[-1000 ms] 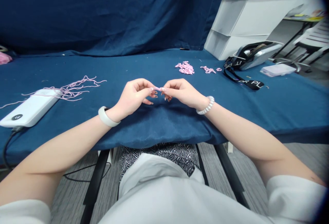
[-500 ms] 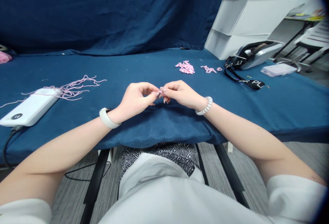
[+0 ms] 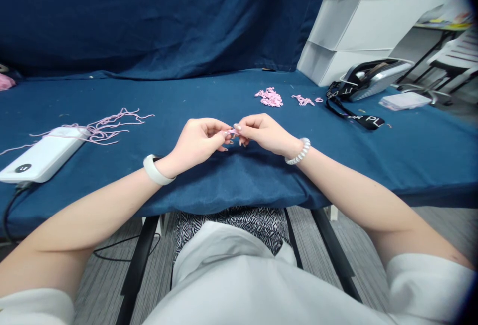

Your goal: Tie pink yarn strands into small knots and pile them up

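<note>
Gently, left hand (image 3: 196,141) and right hand (image 3: 266,134) pinch one small pink yarn scrap (image 3: 232,132)

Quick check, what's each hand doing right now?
Left hand: closed, pinching a small piece of pink yarn at the fingertips.
Right hand: closed, pinching the same yarn from the other side.

Left hand (image 3: 196,142), right hand (image 3: 266,135), pinched together

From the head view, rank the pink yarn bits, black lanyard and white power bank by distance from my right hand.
From your right hand:
1. Small pink yarn pieces, straight ahead.
2. Black printed lanyard, ahead right.
3. White rectangular power bank, far left.
</note>
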The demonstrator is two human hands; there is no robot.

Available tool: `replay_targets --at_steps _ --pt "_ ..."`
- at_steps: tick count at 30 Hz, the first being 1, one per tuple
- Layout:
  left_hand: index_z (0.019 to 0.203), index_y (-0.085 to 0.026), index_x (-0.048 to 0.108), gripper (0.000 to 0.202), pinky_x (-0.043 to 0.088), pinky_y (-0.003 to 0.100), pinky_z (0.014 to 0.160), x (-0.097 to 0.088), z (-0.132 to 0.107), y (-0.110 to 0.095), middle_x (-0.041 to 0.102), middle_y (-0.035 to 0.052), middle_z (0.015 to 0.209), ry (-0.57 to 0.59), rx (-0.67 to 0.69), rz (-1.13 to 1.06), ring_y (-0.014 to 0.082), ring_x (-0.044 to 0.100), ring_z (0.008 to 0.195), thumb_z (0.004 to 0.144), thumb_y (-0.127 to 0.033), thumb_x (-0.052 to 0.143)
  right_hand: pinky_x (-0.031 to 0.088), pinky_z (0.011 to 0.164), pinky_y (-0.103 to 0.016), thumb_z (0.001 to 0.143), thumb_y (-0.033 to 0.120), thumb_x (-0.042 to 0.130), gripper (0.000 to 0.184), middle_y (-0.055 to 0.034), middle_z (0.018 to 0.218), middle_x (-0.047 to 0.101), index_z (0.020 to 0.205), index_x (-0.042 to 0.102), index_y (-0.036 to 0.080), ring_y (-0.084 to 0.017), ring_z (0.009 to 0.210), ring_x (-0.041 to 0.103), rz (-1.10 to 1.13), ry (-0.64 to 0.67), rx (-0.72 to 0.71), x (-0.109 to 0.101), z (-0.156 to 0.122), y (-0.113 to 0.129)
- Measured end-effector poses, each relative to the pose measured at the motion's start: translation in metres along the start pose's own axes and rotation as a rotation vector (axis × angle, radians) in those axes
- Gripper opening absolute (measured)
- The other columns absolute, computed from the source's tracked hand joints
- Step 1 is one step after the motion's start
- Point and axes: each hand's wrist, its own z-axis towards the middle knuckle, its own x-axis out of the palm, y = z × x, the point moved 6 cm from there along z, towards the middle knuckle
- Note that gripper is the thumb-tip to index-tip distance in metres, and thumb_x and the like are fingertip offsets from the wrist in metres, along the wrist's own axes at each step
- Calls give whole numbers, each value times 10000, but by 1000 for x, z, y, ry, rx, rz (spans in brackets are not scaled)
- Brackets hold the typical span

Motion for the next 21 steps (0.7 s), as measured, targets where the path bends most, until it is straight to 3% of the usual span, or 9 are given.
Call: replay_targets --at_steps 11,21 --pt "885 -96 723 249 608 278 607 -2 3 9 728 104 853 -14 -160 -215 212 713 809 731 -287 680 454 561 -214 753 575 715 482 -11 571 604 604 575 138 -73 521 515 4 -45 -1 -3 1 0" --pt "883 -95 709 288 597 251 626 4 2 12 714 85 800 106 -189 -131 176 689 779 739 -340 750 466 532 -183 808 439 720 386 -8 560 604 619 620 118 -61 512 528 167 -56 100 2 2 -8"
